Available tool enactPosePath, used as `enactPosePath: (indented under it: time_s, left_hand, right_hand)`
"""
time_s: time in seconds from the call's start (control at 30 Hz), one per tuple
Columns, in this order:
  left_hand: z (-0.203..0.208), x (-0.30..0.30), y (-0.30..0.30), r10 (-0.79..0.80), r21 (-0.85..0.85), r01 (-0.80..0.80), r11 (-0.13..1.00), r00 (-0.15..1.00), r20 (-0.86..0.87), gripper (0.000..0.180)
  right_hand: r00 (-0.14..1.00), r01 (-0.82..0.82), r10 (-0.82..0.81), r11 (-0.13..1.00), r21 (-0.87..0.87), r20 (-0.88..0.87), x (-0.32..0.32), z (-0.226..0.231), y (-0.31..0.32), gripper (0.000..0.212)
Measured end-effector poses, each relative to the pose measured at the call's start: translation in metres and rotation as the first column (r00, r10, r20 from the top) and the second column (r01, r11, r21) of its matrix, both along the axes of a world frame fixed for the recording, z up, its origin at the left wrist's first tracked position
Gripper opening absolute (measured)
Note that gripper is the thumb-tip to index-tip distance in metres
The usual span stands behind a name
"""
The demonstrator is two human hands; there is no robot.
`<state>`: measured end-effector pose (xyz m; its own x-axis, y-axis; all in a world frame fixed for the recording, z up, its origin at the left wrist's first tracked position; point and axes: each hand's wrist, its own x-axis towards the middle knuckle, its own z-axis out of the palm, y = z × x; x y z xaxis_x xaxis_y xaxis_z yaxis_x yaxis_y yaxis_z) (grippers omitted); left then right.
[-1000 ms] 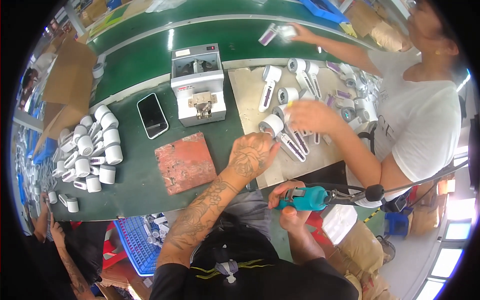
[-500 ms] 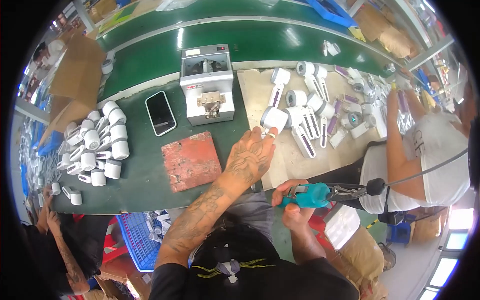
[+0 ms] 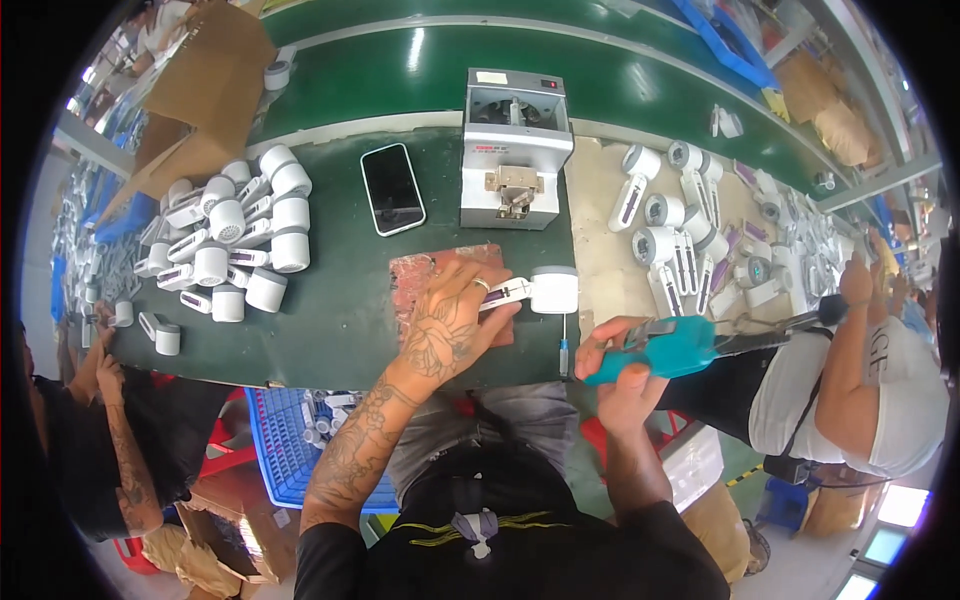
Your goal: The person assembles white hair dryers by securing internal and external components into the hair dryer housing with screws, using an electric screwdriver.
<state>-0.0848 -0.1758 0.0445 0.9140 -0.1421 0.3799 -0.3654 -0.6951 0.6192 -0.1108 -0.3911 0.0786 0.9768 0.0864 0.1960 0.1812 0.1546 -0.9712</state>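
Observation:
My left hand [image 3: 450,320] is closed around the slim handle of a white round-headed device [image 3: 553,290], pressing it over a worn red block [image 3: 408,283]. The device's head sticks out past the block's right edge, and part of its handle shows a purple strip. Closed on a teal electric screwdriver [image 3: 682,345], my right hand [image 3: 622,375] is at the table's front edge, to the right of the device. The driver is tilted, with a cable end trailing to the right; its tip is hidden by my fingers. Below the device's head lies a thin rod with a blue end [image 3: 564,358].
A grey screw feeder [image 3: 515,150] stands behind the block, beside a phone [image 3: 392,190]. White devices are heaped at left [image 3: 228,222] and on cardboard at right [image 3: 660,245]. Co-workers sit on both sides. A blue basket [image 3: 275,450] of parts is below the table edge.
My left hand has moved left from the cardboard to the red block, bringing a white device with it. The electric screwdriver stays in my right hand. The whole view has shifted.

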Motion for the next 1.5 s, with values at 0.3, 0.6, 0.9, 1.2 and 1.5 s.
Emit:
enactPosePath:
  time_s: [0.3, 0.6, 0.9, 1.2, 1.5]
  left_hand:
    - [-0.002, 0.009, 0.01, -0.03, -0.089, 0.034, 0.995, 0.999, 0.045, 0.022]
    - [-0.014, 0.025, 0.029, -0.119, 0.022, 0.119, 0.993, 0.992, 0.042, 0.034]
    - [-0.015, 0.022, 0.031, -0.088, 0.007, 0.088, 0.996, 0.996, 0.025, 0.042]
    - [-0.018, 0.022, 0.031, -0.085, 0.002, 0.085, 0.996, 0.996, 0.015, 0.041]
    - [-0.016, 0.021, 0.032, -0.113, -0.015, 0.113, 0.994, 0.993, -0.027, 0.038]
  right_hand:
    - [0.982, -0.082, 0.053, 0.984, 0.155, 0.184, 0.073, 0.022, 0.052, 0.078]
    - [0.928, -0.01, -0.021, 0.997, 0.08, 0.371, 0.166, 0.007, 0.11, 0.053]
    - [0.931, -0.021, 0.006, 0.999, 0.039, 0.365, 0.168, -0.007, 0.11, 0.039]
    - [0.973, -0.107, 0.097, 0.994, 0.037, 0.211, 0.12, 0.003, 0.094, 0.048]
    - [0.969, -0.141, 0.128, 0.989, 0.051, 0.212, 0.117, -0.015, 0.093, 0.05]
